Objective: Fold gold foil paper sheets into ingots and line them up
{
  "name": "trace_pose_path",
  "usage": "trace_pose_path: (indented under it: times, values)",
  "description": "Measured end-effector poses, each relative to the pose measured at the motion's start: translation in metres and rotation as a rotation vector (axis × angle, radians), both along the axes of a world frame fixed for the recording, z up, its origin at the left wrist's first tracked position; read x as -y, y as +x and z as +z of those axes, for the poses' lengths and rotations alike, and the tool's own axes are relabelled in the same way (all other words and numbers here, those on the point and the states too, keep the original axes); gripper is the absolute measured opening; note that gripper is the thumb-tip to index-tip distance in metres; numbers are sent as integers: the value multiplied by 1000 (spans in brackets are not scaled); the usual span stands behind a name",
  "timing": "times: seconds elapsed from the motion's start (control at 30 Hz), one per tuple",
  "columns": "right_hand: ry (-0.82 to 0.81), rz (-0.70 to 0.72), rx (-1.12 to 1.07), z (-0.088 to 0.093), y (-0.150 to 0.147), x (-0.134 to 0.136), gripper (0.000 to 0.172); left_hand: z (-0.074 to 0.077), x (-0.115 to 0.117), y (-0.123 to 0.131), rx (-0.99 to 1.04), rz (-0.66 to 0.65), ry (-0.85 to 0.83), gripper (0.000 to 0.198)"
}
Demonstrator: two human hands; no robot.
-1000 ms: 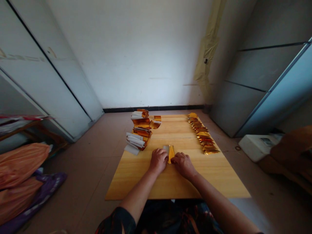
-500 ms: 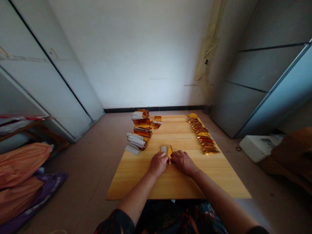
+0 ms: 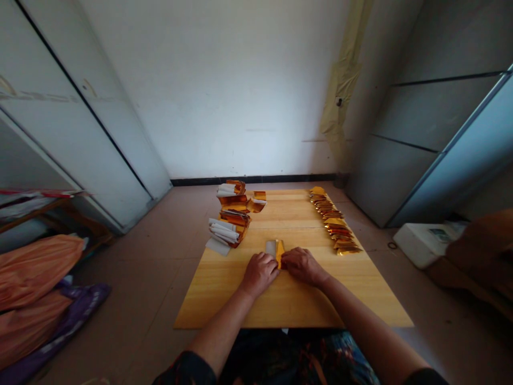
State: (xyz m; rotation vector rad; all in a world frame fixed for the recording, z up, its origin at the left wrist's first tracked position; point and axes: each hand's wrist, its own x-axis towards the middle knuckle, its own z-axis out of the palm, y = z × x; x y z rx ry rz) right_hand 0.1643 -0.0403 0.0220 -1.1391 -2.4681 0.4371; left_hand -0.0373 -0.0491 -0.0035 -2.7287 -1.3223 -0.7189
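A sheet of gold foil paper (image 3: 280, 247), partly folded with its pale back showing on the left, lies on the wooden board (image 3: 296, 305) between my hands. My left hand (image 3: 260, 271) is closed at the paper's lower left edge. On the opposite edge, my right hand (image 3: 304, 266) has its fingers bent together against the paper. Both sets of fingertips partly cover it. Stacks of curled gold sheets with pale backs (image 3: 224, 231) lie at the board's left side. A row of folded gold paper pieces (image 3: 333, 220) runs along the right side.
Two loose gold sheets (image 3: 259, 195) lie near the far left stack. Beyond the board are a white wall (image 3: 240, 107) and grey cabinets (image 3: 417, 123). A white foam box (image 3: 417, 243) stands on the floor at right; orange bags (image 3: 36, 272) are at left.
My right hand has shifted slightly right, and a darker gold strip now shows beside its fingertips. My left hand has moved slightly down and left. The stacks and row look unchanged.
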Motion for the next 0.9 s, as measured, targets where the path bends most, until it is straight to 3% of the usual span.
trace_pose_path:
  times: [0.17,0.5,0.9]
  values:
    - [25,28,-3,-5,4,-5,24,-1,2,1,-15,-4,65,22]
    - [83,1,72,-12,1,-7,20,1,4,0,-26,29,82,20]
    - [-22,-16,12,-20,2,-25,16,17,28,-12,-38,-32,-43,21]
